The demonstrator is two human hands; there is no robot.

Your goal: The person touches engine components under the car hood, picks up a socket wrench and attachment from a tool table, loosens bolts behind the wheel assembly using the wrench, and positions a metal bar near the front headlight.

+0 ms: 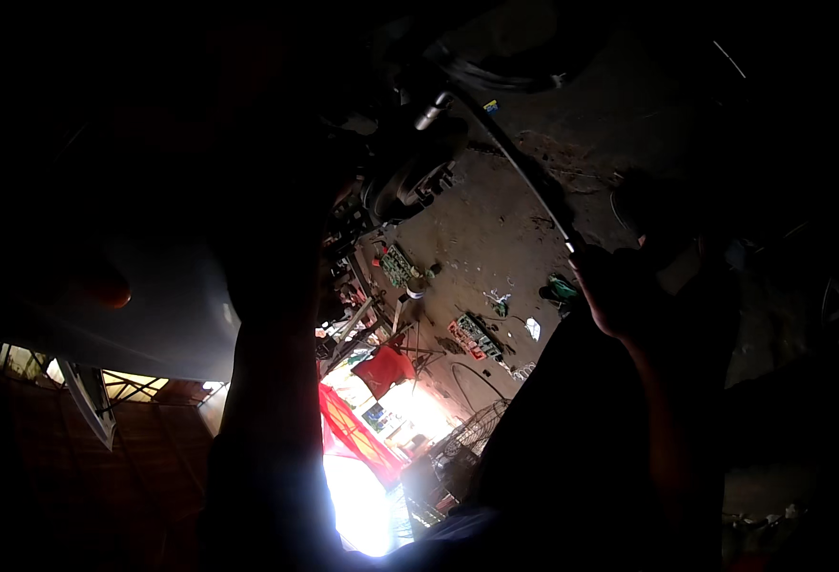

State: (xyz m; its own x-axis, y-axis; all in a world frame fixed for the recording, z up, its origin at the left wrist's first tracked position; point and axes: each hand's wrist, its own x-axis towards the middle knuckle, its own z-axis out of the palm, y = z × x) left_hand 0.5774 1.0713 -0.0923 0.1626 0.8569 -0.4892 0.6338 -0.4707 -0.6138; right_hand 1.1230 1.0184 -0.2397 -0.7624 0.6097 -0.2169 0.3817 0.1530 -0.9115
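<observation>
Most of the view is in deep shadow. My right hand [612, 291] is closed around the near end of a long thin socket wrench [522, 172], a metal bar that runs up and to the left. Near the bar's far end a short shiny socket [432, 112] catches the light, beside dark machine parts. What the socket touches is too dark to make out. At the left, a small lit shape like a fingertip [112, 292] shows against a smooth grey panel [176, 334]. It may belong to my left hand, whose other fingers are lost in the dark.
Below lies a dirty concrete floor [481, 224]. On it are a green tool tray [398, 267], a red-and-green tool tray [477, 337], and a wire-mesh object [467, 439]. Red cloth [381, 370] hangs near a bright opening. A dark round wheel-like part [410, 181] stands beyond.
</observation>
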